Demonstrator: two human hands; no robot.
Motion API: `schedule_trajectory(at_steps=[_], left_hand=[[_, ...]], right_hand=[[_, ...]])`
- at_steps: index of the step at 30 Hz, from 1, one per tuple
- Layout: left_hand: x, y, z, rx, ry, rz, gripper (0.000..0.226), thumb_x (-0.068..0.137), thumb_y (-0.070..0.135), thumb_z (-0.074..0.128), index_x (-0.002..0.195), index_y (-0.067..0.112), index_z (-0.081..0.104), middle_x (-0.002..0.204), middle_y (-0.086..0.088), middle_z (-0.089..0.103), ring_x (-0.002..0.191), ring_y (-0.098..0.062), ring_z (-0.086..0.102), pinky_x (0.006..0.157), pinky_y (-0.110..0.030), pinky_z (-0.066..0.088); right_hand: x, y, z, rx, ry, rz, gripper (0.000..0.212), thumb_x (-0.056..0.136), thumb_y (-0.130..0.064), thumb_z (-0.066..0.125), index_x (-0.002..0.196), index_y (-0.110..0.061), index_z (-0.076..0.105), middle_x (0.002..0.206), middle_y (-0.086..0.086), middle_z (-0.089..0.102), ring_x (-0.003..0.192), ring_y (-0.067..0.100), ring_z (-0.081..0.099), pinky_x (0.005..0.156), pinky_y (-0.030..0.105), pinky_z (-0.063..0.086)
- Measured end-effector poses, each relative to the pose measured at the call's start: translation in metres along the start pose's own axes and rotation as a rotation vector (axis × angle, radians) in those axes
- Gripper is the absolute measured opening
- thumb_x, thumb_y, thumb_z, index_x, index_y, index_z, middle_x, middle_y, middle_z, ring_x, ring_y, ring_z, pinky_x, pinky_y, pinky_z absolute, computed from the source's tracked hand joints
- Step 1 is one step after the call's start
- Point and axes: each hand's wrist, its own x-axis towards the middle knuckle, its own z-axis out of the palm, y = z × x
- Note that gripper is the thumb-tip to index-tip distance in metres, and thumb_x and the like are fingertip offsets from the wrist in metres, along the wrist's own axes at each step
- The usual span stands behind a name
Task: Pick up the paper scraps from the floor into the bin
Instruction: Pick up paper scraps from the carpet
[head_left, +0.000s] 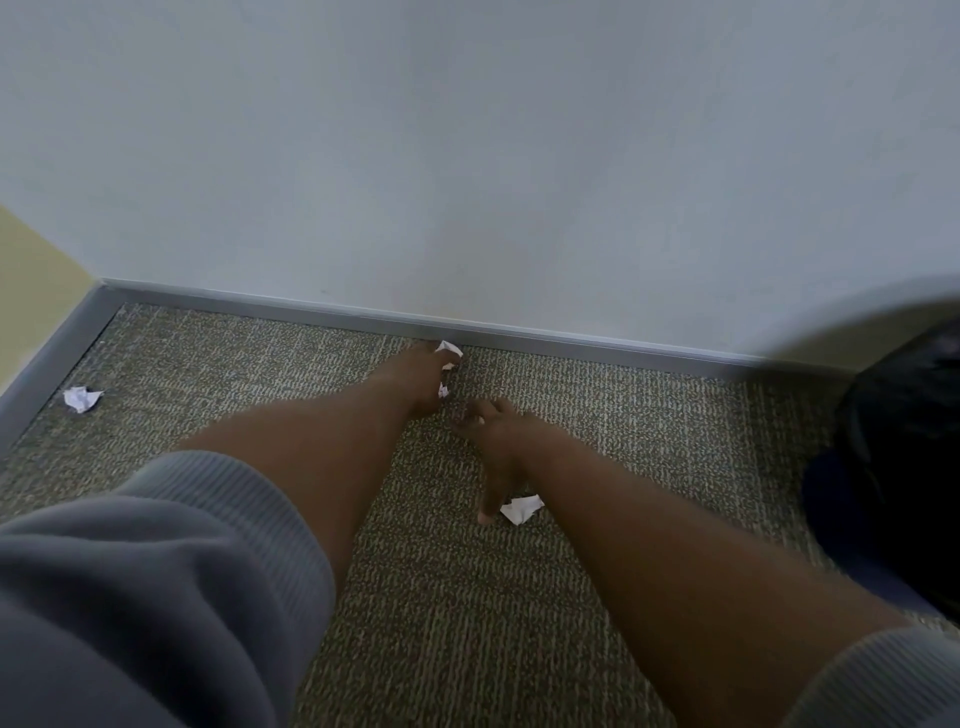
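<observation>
Holding paper: the left hand (428, 376) is clenched round crumpled white paper scraps (448, 353), with bits poking out past the fingers, low to the carpet and just beside the baseboard.
Scrap under right arm: a white paper scrap (521, 508) lies on the carpet, touching or just beside the right thumb tip.
Scrap at far left: another crumpled scrap (81, 399) sits on the carpet near the left corner, well apart from both hands.
Right hand: the right hand (493, 431) is spread loose, palm down over the carpet, gripping nothing, thumb pointing back toward the person.
Bin: a pale, blurred rim with a dark inside, the bin (914, 415), fills the right edge, near the right forearm.
Floor: green-grey woven carpet (623, 415) meets a grey baseboard (571, 340) under a plain pale wall (467, 156).
Sleeves: grey ribbed sleeves (182, 545) are pushed up, leaving both forearms bare.
</observation>
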Motion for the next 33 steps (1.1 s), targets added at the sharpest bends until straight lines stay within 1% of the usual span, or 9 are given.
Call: schedule_trajectory(at_steps=[4,9,12,15,19,23,27,30,33], left_hand=[[0.001,0.007,0.001,0.011,0.072,-0.017,0.047,0.089,0.021,0.064,0.134,0.031,0.053,0.145,-0.005,0.04,0.125,-0.028,0.053,0.101,-0.035,0.042],[0.003,0.014,0.004,-0.031,0.088,-0.031,0.036,0.086,0.015,0.07,0.12,0.023,0.062,0.134,-0.011,0.043,0.124,-0.032,0.05,0.104,-0.038,0.042],[0.002,0.014,0.004,-0.046,0.105,-0.029,0.036,0.086,0.014,0.07,0.121,0.019,0.062,0.138,-0.013,0.04,0.125,-0.032,0.05,0.106,-0.035,0.04],[0.0,0.013,0.002,-0.052,0.108,-0.037,0.032,0.086,0.015,0.07,0.118,0.016,0.066,0.137,-0.014,0.045,0.127,-0.027,0.049,0.106,-0.031,0.038],[-0.003,0.015,-0.006,-0.111,0.069,-0.089,0.024,0.078,0.016,0.079,0.102,0.018,0.076,0.128,-0.009,0.063,0.115,-0.024,0.06,0.091,-0.027,0.045],[-0.006,0.022,-0.014,-0.135,0.007,-0.079,0.026,0.073,0.015,0.084,0.097,0.018,0.079,0.119,-0.005,0.07,0.105,-0.02,0.065,0.081,-0.022,0.044],[-0.01,0.034,-0.018,-0.117,-0.089,-0.021,0.021,0.071,0.019,0.084,0.092,0.024,0.079,0.104,0.001,0.074,0.085,-0.01,0.061,0.074,-0.02,0.04],[-0.011,0.044,-0.023,-0.13,-0.121,0.011,0.021,0.072,0.018,0.084,0.091,0.025,0.08,0.102,0.003,0.073,0.085,-0.01,0.06,0.073,-0.022,0.041],[-0.011,0.056,-0.029,-0.141,-0.128,0.029,0.022,0.075,0.014,0.08,0.095,0.022,0.08,0.099,0.003,0.072,0.086,-0.01,0.059,0.073,-0.021,0.04]], right_hand=[[-0.003,0.005,0.005,-0.027,-0.014,0.013,0.12,0.054,-0.048,0.088,0.151,-0.028,0.021,0.161,0.009,0.001,0.148,0.034,0.003,0.112,0.058,0.031],[-0.01,0.013,0.013,-0.026,-0.012,0.024,0.098,0.055,-0.043,0.089,0.14,-0.032,0.041,0.159,0.009,0.001,0.145,0.035,0.007,0.107,0.057,0.037],[-0.013,0.02,0.02,0.012,-0.007,0.004,0.078,0.057,-0.035,0.089,0.126,-0.028,0.053,0.155,0.011,0.01,0.14,0.037,0.02,0.104,0.054,0.041],[-0.012,0.024,0.027,0.084,0.002,-0.002,0.058,0.061,-0.029,0.088,0.111,-0.018,0.06,0.143,0.011,0.031,0.125,0.034,0.043,0.098,0.044,0.048],[-0.018,0.024,0.03,0.154,0.017,-0.073,0.033,0.073,-0.02,0.081,0.101,-0.011,0.065,0.125,0.011,0.047,0.108,0.028,0.055,0.086,0.034,0.05],[-0.022,0.023,0.032,0.229,0.045,-0.095,0.028,0.074,-0.01,0.078,0.1,-0.005,0.068,0.115,0.015,0.059,0.107,0.029,0.056,0.078,0.029,0.043],[-0.026,0.026,0.034,0.309,0.155,-0.036,0.02,0.077,-0.006,0.07,0.096,-0.009,0.067,0.107,0.012,0.063,0.101,0.027,0.058,0.073,0.026,0.039],[-0.033,0.033,0.027,0.391,0.273,0.057,0.015,0.079,-0.005,0.067,0.092,-0.013,0.066,0.104,0.012,0.062,0.095,0.028,0.059,0.07,0.026,0.04],[-0.041,0.042,0.017,0.433,0.399,0.138,0.02,0.082,-0.009,0.064,0.102,-0.013,0.065,0.111,0.012,0.061,0.102,0.029,0.059,0.073,0.025,0.039]])
